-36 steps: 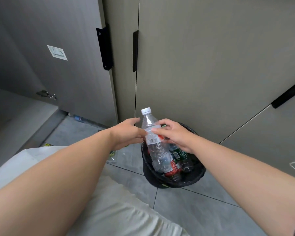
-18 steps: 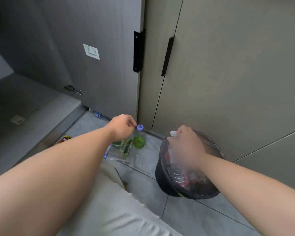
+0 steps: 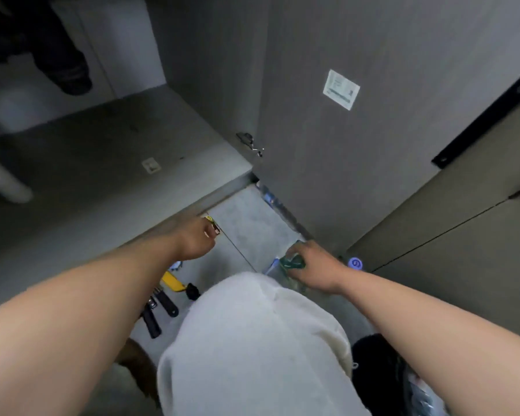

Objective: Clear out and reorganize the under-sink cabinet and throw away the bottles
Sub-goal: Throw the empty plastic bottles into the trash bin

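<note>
Grey laminate fills most of my view: the open cabinet door point(image 3: 357, 163) with its white sticker point(image 3: 341, 89) stands ahead, and the bare cabinet floor point(image 3: 102, 163) stretches off to the left. My knee in pale cloth point(image 3: 252, 340) takes up the bottom centre, over the grey tiled floor point(image 3: 252, 223). At the bottom right corner sits the black-lined bin point(image 3: 382, 370), its contents blurred. My left hand point(image 3: 196, 242) hangs above the edge of the cabinet floor, its fingers curled into a loose fist around nothing I can make out. My right hand point(image 3: 315, 267) is down by my knee, its fingers closed around a green, clear plastic bottle point(image 3: 291, 262) that lies low on the tiles; how it lies is too smeared to tell. Just beside that wrist, near the door's base, is a bluish bottle cap point(image 3: 355, 263). Under my left forearm lie a yellow tool point(image 3: 171, 283) and some black-handled tools point(image 3: 159, 310) on the tiles.
</note>
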The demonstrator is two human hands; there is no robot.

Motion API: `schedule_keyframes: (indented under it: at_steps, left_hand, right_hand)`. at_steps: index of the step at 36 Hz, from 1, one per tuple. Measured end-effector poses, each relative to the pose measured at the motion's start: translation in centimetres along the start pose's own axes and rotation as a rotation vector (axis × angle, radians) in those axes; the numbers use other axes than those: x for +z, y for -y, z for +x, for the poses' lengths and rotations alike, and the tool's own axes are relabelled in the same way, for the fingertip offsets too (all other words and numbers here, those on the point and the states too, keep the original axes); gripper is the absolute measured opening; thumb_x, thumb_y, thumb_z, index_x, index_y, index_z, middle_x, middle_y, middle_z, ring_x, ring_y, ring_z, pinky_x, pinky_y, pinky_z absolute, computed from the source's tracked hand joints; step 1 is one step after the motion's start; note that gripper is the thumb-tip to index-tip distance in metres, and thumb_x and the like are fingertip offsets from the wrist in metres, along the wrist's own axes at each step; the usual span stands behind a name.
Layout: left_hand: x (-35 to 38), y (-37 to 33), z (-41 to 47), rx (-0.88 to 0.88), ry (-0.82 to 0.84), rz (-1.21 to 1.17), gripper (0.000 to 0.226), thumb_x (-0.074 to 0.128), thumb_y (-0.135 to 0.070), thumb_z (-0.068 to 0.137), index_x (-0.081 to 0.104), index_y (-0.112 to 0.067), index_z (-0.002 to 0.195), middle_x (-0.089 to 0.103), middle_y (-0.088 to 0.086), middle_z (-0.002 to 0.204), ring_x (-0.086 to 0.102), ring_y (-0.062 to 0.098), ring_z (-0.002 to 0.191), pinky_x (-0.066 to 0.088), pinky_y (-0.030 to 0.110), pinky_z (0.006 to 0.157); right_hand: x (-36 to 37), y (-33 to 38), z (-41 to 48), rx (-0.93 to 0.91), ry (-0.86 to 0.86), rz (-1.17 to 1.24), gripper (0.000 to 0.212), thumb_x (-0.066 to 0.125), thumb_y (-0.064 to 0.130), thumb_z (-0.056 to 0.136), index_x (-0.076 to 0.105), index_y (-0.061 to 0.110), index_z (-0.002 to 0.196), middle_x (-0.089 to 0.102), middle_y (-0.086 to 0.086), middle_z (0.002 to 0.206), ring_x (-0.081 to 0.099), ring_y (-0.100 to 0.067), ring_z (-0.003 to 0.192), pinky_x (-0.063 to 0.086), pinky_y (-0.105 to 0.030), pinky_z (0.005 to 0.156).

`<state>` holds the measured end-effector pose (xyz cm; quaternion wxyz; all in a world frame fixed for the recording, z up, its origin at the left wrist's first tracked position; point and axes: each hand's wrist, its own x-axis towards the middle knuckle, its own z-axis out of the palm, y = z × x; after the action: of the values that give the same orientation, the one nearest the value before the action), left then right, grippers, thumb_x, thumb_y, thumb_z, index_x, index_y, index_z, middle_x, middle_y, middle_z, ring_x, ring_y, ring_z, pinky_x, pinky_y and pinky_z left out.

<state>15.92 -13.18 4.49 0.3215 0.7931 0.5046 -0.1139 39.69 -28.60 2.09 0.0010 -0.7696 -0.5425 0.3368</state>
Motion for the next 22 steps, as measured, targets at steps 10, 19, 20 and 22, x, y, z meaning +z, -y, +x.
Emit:
schedule_keyframes:
  at_steps: [10,19,20,22]
  left_hand:
    - [8.2,7.5,7.5,-0.132,0.161,-0.059,0.07,0.059,-0.023,0.096,0.025,-0.022,0.158,0.02,0.015,0.159,0.035,0.035,0.143,0.035,0.04,0.116]
    - [11.0,10.6,13.6,-0.132,0.065,0.047,0.091,0.06,-0.017,0.092,0.003,-0.031,0.161,-0.014,0.006,0.168,0.0,0.03,0.156,0.029,0.046,0.12]
    - [11.1,10.8,14.2,-0.126,0.045,0.079,0.093,0.061,-0.017,0.091,0.002,-0.031,0.161,-0.014,0.007,0.168,-0.002,0.029,0.156,0.029,0.046,0.119]
    - [11.1,11.1,15.3,-0.124,0.036,0.13,0.094,0.061,-0.02,0.091,-0.001,-0.031,0.161,-0.017,0.008,0.167,-0.01,0.028,0.156,0.027,0.046,0.119]
  right_hand:
    - [3.4,-0.4,12.2,0.036,0.042,-0.005,0.075,0.061,0.033,0.094,0.02,0.027,0.156,0.004,-0.004,0.166,0.012,-0.024,0.152,0.021,-0.036,0.122]
    - [5.2,-1.0,20.1,0.137,-0.045,-0.07,0.089,0.066,0.032,0.087,0.011,0.028,0.157,-0.01,-0.002,0.166,0.003,-0.026,0.154,0.022,-0.044,0.122]
    - [5.4,-1.0,20.7,0.157,-0.058,-0.076,0.089,0.066,0.032,0.086,0.011,0.029,0.157,-0.01,0.0,0.165,0.005,-0.027,0.153,0.023,-0.045,0.122]
    - [5.8,-0.8,21.7,0.195,-0.094,-0.112,0.089,0.066,0.033,0.085,0.011,0.03,0.156,-0.006,-0.001,0.165,0.008,-0.029,0.152,0.022,-0.046,0.122]
